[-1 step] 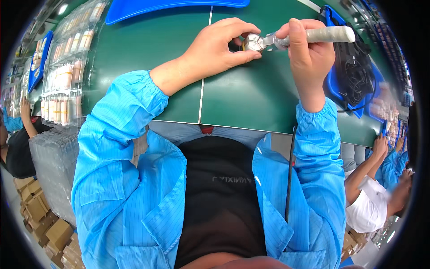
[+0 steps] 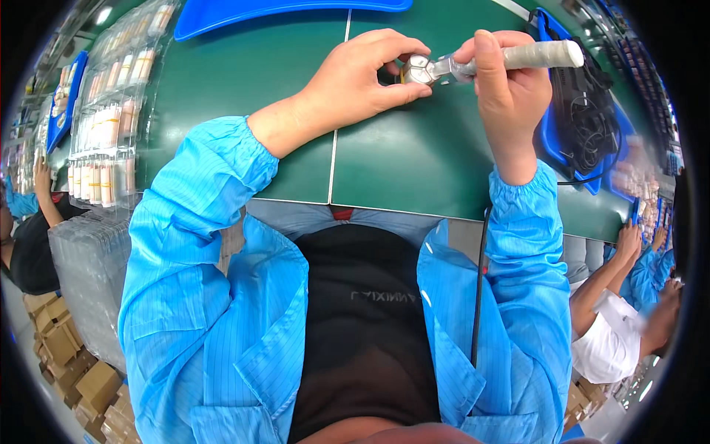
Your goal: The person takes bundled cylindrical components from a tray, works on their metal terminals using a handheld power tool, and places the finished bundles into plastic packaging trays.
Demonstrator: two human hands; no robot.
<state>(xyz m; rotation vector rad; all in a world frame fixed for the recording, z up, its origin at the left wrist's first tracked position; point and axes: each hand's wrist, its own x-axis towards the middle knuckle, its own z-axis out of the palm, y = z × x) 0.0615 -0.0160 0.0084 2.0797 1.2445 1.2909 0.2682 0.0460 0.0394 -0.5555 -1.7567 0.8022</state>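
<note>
Above the green table, my left hand [image 2: 355,78] is closed, thumb and index finger gripping a small silvery, round-to-hexagonal metal piece [image 2: 420,70] with a brownish edge. My right hand [image 2: 512,89] is wrapped round a tool with a thick off-white, tape-like handle [image 2: 543,56], which points to the right. The tool's narrow, shiny neck reaches left and its tip meets the metal piece between my left fingers. Whether the tip is fixed to that piece or only touches it, I cannot tell. My fingers partly cover both things.
A blue tray [image 2: 296,16] lies at the far edge. Clear plastic trays of small tubes [image 2: 103,126] stack up at left. On the right, a blue bin [image 2: 551,137] holds black cables [image 2: 588,126]. Cardboard boxes [image 2: 63,348] sit lower left; a person in white [image 2: 610,340] works at right.
My right hand and the tool's handle have shifted very slightly to the left. My left hand and the metal piece look the same.
</note>
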